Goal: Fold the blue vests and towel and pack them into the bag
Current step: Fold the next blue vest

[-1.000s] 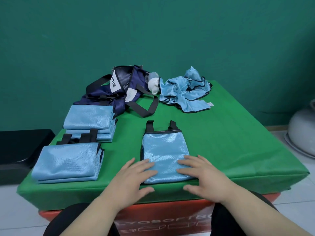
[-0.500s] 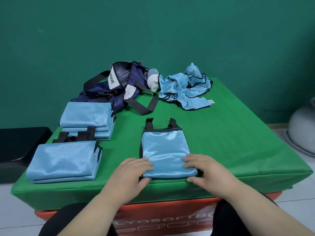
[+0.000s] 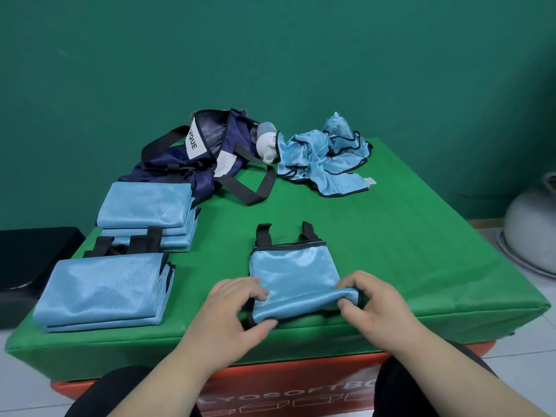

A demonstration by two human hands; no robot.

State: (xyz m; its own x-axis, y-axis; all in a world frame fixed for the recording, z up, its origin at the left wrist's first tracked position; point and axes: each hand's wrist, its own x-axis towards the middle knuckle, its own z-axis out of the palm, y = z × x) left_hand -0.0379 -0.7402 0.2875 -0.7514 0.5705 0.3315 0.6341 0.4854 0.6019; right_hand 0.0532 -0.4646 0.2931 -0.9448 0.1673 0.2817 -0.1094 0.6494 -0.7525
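Blue vest (image 3: 293, 275) is being gripped along its near edge by both hands, close to the front edge of the green table (image 3: 391, 236). Its shiny light-blue cloth is being kept folded into a narrow panel; black piping is showing along the far edge, and two black straps are sticking out beyond it. The near hem is being raised slightly off the table. The hem's left corner is being pinched by the left hand (image 3: 231, 308), thumb beneath and fingers curled on top, and its right corner is being pinched likewise by the right hand (image 3: 370, 302).

To the left, the near stack (image 3: 102, 290) of folded blue cloth is being carried by the table, with the far stack (image 3: 144, 206) just behind it. The dark blue bag (image 3: 192, 164) is lying open at the back, its black straps sprawling forward. Beside it, a crumpled heap (image 3: 322, 155) of blue cloth with black edging is being left unfolded. Between bag and heap a white and grey thing (image 3: 266, 142), possibly a bottle, is partly hidden.
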